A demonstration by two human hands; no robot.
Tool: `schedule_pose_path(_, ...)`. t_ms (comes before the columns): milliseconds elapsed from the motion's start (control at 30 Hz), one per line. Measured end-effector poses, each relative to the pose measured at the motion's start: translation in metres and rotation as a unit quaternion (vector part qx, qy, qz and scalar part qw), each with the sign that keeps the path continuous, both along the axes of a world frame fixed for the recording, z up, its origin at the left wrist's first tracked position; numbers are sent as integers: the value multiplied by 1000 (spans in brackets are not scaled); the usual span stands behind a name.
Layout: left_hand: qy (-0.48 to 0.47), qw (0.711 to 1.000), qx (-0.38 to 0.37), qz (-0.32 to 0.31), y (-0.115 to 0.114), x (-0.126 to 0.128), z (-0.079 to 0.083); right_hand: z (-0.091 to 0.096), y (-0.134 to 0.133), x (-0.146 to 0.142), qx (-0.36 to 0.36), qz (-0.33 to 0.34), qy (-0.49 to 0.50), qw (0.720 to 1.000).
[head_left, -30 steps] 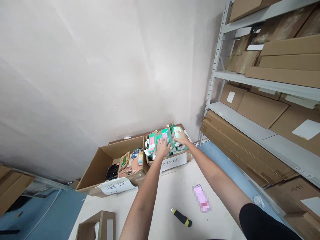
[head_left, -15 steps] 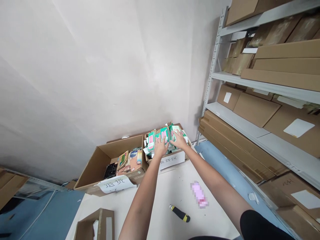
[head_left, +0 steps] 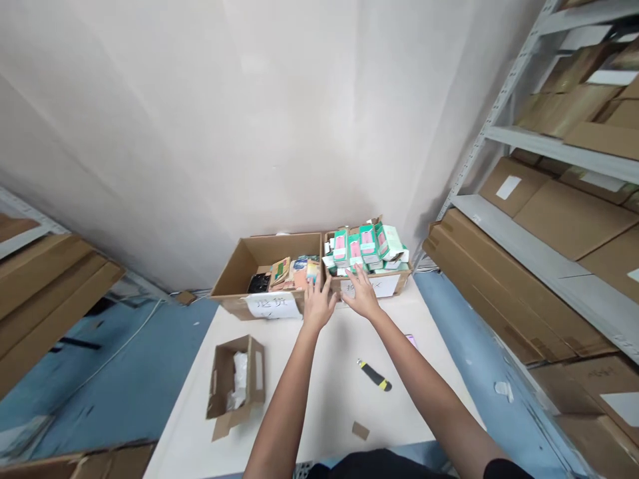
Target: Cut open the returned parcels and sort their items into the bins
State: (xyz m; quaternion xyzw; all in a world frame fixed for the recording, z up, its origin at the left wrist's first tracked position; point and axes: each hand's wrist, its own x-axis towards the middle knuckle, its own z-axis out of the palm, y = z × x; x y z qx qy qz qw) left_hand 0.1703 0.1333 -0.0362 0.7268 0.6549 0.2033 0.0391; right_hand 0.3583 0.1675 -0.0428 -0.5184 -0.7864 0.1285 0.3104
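My left hand [head_left: 318, 305] has its fingers spread in front of the larger open cardboard box [head_left: 227, 276], near that box's right front corner. My right hand [head_left: 361, 295], also with fingers apart, is over the front edge of the right cardboard box [head_left: 403, 283]. That box is heaped with small green-and-white cartons [head_left: 368, 239] with pink fronts. In the larger box lie flat colourful packages [head_left: 299, 273] and a black item [head_left: 259, 283]. A handwritten paper sign [head_left: 272, 306] hangs on its front. Neither hand holds anything.
On the white table [head_left: 200, 406] stand a small open carton [head_left: 257, 372] with white plastic inside, a black-and-yellow utility knife [head_left: 373, 375] and a scrap of cardboard [head_left: 360, 430]. A pink item [head_left: 411, 340] is mostly hidden by my right arm. Shelving [head_left: 559, 246] with boxes stands at right.
Both hands have drawn back from the green-and-white cartons, towards me. The view has swung right-to-left, so more of the table and the small carton shows.
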Motion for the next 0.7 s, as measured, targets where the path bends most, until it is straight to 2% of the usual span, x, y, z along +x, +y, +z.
schedule_pose_path(133, -2, 999, -32, 9, -80, -74, -29, -26, -65, -74, -33, 17, -1, 999)
schedule_pose_path(267, 8, 996, -79, 34, -155, -160, -64, -58, -131, -163, -79, 59, 0, 995)
schedule_pose_path(400, 16, 983, -179, 42, -215, -243, -106, -95, -187, -263, -119, 159, 11, 980)
schedule_pose_path(500, 30, 971, -234, 48, -250, -288, -136, -121, -217, -321, -170, 237, -30, 956)
schedule_pose_path(600, 39, 963, -260, 49, -276, -312, -163, -146, -234, -344, -227, 246, -135, 933)
schedule_pose_path(700, 33, 967, -247, 46, -291, -319, -185, -168, -244, -334, -256, 194, -209, 924)
